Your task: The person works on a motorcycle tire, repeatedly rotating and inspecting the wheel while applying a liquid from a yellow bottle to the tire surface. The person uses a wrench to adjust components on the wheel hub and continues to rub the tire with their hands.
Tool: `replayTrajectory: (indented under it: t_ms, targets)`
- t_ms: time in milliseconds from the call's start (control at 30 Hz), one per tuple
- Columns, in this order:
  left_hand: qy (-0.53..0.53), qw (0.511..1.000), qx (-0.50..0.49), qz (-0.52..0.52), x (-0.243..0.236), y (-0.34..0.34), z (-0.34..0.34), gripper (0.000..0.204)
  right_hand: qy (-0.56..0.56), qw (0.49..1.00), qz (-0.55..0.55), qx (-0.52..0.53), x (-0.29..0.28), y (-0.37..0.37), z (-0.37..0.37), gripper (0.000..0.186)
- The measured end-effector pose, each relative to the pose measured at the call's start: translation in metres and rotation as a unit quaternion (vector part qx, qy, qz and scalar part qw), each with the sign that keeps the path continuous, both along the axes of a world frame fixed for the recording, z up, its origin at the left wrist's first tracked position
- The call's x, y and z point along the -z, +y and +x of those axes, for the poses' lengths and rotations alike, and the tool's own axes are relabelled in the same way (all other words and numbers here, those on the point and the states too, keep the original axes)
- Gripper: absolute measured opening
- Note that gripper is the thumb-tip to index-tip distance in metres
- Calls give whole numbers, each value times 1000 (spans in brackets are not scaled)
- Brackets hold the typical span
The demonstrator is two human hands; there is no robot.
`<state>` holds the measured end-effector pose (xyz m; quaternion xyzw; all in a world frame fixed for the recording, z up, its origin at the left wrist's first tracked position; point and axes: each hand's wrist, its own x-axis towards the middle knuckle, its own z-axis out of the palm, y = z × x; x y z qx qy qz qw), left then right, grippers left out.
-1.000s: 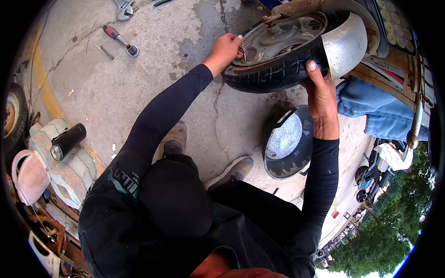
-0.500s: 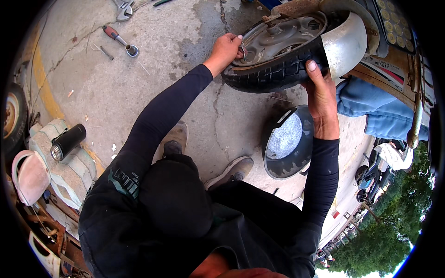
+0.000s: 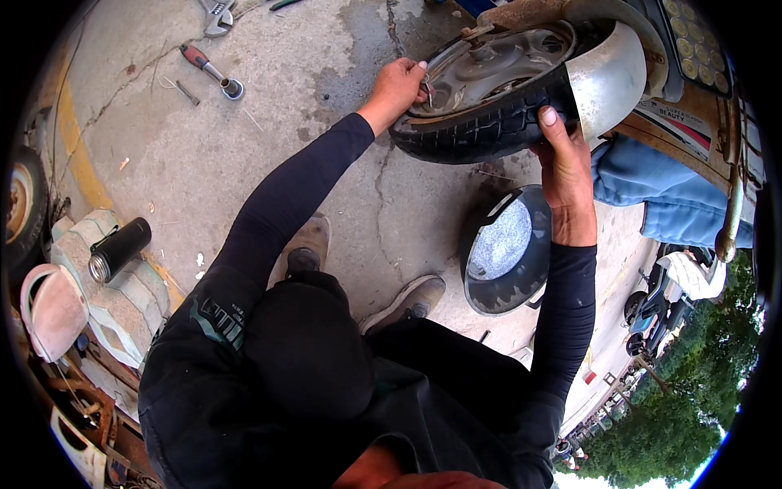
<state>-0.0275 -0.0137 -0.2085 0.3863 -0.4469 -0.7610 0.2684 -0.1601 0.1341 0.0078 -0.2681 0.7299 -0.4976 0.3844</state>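
Note:
A scooter-type wheel with a grey metal rim (image 3: 460, 85) and black tyre (image 3: 481, 130) sits tilted under a silver mudguard (image 3: 607, 81). At the rim's left edge, my left hand (image 3: 399, 88) is closed in a pinch. A small shiny piece shows by its fingertips, too small to name. My right hand (image 3: 566, 167) grips the tyre beside the mudguard, its thumb on the tread and its other fingers mostly hidden. Below the tyre, a dark basin (image 3: 481, 289) with light, speckled liquid in it stands on the ground.
A red-handled ratchet with a socket (image 3: 213, 72), a bolt (image 3: 187, 94) and an adjustable wrench (image 3: 218, 18) lie on the concrete to the left. A black flask (image 3: 122, 248) rests on paving blocks (image 3: 122, 306). Blue cloth (image 3: 643, 179) hangs by the vehicle; a parked scooter (image 3: 660, 306) stands farther right.

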Motion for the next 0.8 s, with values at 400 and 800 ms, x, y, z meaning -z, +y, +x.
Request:
replayTrajectory:
  t_ms: [400, 800]
  targets:
    - [-7, 1000, 7, -15, 4, -1, -1, 29, -1, 1000, -10, 29, 2, -1, 2, 76]
    - [-28, 999, -2, -43, 1, 0, 0, 33, -1, 1000, -9, 26, 2, -1, 3, 74]
